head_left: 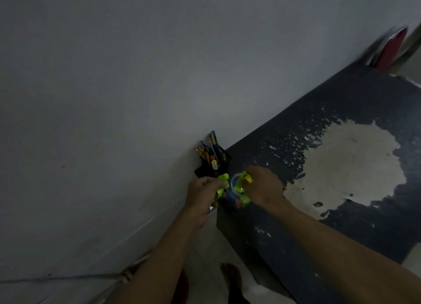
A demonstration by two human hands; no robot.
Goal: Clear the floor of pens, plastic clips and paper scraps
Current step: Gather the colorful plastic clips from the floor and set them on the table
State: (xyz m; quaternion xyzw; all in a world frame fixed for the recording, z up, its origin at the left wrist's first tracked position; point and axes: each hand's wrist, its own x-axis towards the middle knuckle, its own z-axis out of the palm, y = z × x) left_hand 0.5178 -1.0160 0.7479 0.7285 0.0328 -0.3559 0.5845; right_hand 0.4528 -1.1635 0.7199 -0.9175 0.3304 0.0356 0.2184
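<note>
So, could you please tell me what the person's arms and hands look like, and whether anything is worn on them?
Both forearms are bare, with no sleeves in view. The left hand and right hand show no gloves, watch or wristband. The picture is too dim to rule out rings on the fingers.

On the near corner of the table (330,224), against the wall (114,87), stood the pen holder (210,167) full of pens (208,151) — just before it a small container (234,185), between the left hand (202,193) and right hand (264,187), each gripping clips (242,185).
</note>
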